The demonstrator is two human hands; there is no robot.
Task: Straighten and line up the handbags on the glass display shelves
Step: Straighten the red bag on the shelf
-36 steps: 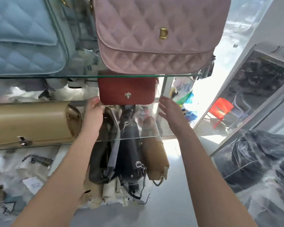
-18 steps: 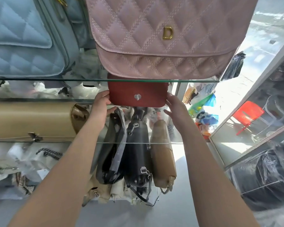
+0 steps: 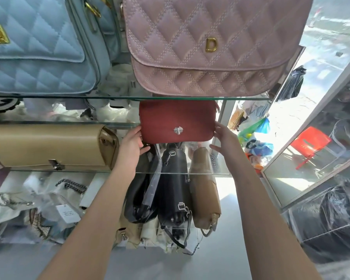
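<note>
A small red handbag (image 3: 170, 118) with a silver clasp stands on the middle glass shelf (image 3: 220, 173). My left hand (image 3: 132, 142) presses its left side and my right hand (image 3: 223, 136) its right side, so both hold it. A tan handbag (image 3: 47, 146) lies to its left on the same shelf. Above, on the upper glass shelf (image 3: 119, 98), stand a pink quilted handbag (image 3: 206, 47) with a gold D and a light blue quilted handbag (image 3: 34, 57).
Below the middle shelf hang or stand several bags: black ones (image 3: 172, 188) in plastic and a brown one (image 3: 204, 188). Wrapped goods and chains (image 3: 69, 184) lie at lower left. A glass wall (image 3: 311, 138) runs on the right; a red chair (image 3: 309, 144) stands beyond it.
Both hands closed in on the red handbag's sides; the right hand, apart from it a second ago, now touches it. The view moved closer to the shelves.
</note>
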